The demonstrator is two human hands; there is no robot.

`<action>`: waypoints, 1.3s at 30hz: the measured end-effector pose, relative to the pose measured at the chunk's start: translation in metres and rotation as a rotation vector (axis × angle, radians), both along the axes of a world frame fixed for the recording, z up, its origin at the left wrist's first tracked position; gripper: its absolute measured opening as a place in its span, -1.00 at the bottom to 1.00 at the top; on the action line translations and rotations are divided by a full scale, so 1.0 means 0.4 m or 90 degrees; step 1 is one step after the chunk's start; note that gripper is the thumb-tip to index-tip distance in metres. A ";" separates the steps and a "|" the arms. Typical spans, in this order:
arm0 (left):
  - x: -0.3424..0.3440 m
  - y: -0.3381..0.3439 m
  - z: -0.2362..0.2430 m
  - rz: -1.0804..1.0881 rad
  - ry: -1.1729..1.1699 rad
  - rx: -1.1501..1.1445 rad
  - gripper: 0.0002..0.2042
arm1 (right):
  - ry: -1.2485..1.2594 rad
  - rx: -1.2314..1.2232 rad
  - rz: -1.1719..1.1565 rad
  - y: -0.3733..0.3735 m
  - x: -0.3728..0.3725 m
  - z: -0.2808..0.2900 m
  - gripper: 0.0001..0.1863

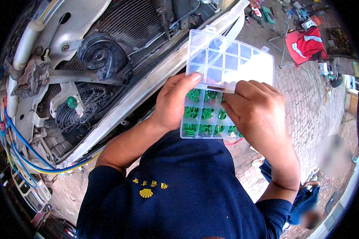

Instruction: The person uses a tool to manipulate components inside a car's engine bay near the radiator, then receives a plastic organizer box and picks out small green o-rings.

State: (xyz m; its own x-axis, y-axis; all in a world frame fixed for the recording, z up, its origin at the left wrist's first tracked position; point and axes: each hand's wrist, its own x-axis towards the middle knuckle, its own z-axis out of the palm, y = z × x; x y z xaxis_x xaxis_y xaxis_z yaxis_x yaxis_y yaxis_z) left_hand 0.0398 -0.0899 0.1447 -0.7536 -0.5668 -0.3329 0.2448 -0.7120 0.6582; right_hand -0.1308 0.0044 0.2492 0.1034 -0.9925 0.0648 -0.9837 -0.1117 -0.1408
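A clear plastic compartment box (pixel 199 138) is held up in front of my chest, its transparent lid (pixel 215 59) swung open at the far side. Green O-rings (pixel 190 129) fill its small sections, sorted in rows. My left hand (pixel 170 101) grips the box's left edge, thumb lying near the hinge line. Over the right-hand sections, my right hand (pixel 261 109) has its fingers bent and drawn together, reaching down into the box. Its fingertips are partly hidden, and I cannot make out what is between them.
On the left is a vehicle's opened front with a black snail-shaped horn (pixel 101 57), a pale metal crossbeam (pixel 139 89) and blue hoses (pixel 18 131). A red garment (pixel 307 46) hangs at the far right above brick paving (pixel 303 95). Another person (pixel 307 201) is at lower right.
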 end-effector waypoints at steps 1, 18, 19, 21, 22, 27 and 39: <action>0.002 0.002 -0.002 -0.005 -0.031 -0.017 -0.59 | -0.004 0.005 0.026 0.000 0.001 -0.003 -0.89; 0.006 -0.003 0.001 -0.012 0.032 0.030 -0.64 | -0.109 0.005 0.031 0.030 -0.029 0.004 -0.87; 0.007 -0.005 0.001 -0.011 0.033 0.030 -0.64 | -0.170 0.007 -0.014 0.036 -0.031 0.024 -0.87; 0.007 -0.007 0.000 -0.014 0.030 0.021 -0.62 | -0.291 -0.026 -0.121 0.055 -0.048 0.046 -0.89; 0.005 -0.010 0.003 -0.036 0.035 0.007 -0.61 | -0.278 -0.016 -0.174 0.060 -0.067 0.068 -0.89; -0.001 -0.013 0.008 -0.100 0.067 -0.015 -0.59 | -0.228 0.008 -0.214 0.060 -0.130 0.051 -0.93; -0.008 -0.007 0.018 -0.088 -0.004 -0.090 -0.52 | -0.287 -0.003 -0.140 0.071 -0.150 0.035 -0.90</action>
State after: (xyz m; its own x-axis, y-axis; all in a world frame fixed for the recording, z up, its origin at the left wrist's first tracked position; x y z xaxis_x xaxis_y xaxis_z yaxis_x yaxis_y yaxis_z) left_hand 0.0367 -0.0928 0.1517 -0.8260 -0.4989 -0.2621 0.1469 -0.6395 0.7546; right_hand -0.1908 0.0329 0.2632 -0.1476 -0.9873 0.0597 -0.8252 0.0896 -0.5576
